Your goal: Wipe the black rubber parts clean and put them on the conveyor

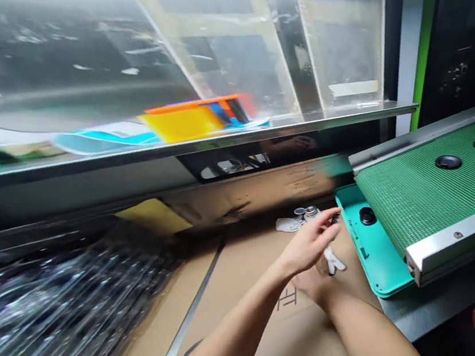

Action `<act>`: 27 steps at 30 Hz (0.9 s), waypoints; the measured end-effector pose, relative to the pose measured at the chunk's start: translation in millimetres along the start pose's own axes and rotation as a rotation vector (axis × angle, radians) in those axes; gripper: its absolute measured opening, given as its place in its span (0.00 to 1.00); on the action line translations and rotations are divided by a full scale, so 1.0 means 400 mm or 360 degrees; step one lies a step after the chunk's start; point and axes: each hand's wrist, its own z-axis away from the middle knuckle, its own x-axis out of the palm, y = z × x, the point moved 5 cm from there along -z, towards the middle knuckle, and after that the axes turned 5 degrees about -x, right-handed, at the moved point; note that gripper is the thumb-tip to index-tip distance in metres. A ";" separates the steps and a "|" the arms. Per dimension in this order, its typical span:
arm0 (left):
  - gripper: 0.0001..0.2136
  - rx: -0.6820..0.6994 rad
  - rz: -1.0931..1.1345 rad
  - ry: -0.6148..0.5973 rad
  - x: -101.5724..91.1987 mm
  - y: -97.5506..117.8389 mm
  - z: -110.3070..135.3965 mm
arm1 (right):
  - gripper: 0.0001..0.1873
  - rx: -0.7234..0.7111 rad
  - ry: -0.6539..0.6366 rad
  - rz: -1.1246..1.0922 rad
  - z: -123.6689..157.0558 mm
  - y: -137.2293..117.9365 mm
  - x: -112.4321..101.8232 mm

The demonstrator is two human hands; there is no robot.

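My left hand (309, 244) reaches forward over the cardboard-covered bench (244, 294), fingers drawn together near a small dark part beside the teal tray (377, 259); what they pinch is unclear. Most of my right hand (315, 280) lies behind the left hand, its fingers hidden. A white glove or cloth (333, 263) lies just beside it. Small silver round parts (308, 212) and another white cloth (287, 224) sit just beyond the hands. A black round part (367, 216) rests on the teal tray.
A green conveyor belt (426, 189) at the right carries black round parts (448, 162). A steel shelf edge (224, 142) with clear angled panels runs above the bench. A heap of shiny dark plastic bags (49, 299) fills the lower left.
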 end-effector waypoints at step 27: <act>0.10 -0.0510 0.2358 0.0718 -0.233 -0.371 0.267 | 0.16 -0.0225 0.0652 -0.0503 0.018 -0.084 -0.028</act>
